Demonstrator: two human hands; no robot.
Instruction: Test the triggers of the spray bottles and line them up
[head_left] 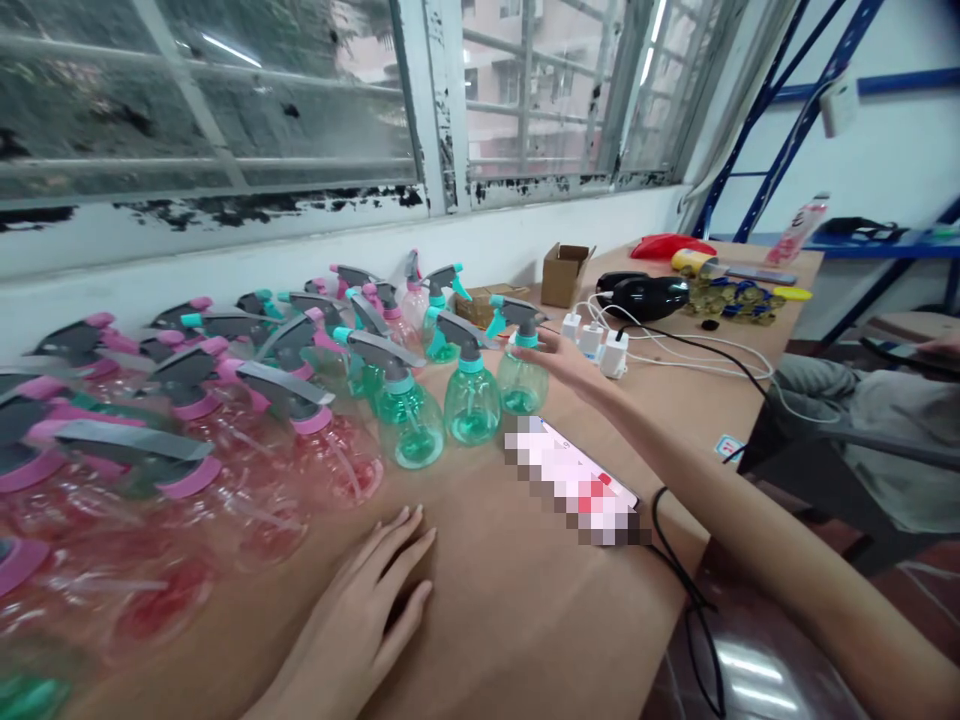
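Note:
My left hand [367,590] lies on the brown tabletop [480,600], fingers stretched out and nothing in them. My right hand [559,358] reaches across to a clear green spray bottle [523,385] with a grey and turquoise head, its fingers closed at the bottle's neck. That bottle stands upright at the end of a row. Beside it are another green spray bottle [472,408] and a third green spray bottle [409,425]. Nearest my left hand's fingertips is a pink spray bottle [337,465]. A phone [577,480], its screen blurred out, lies between my hands.
Several pink spray bottles [247,500] crowd the left side. White chargers [613,352] with cables, a small cardboard box [566,275] and a shiny black object [643,296] sit farther back. A black cable [675,570] hangs over the right edge. A seated person [877,420] is at right.

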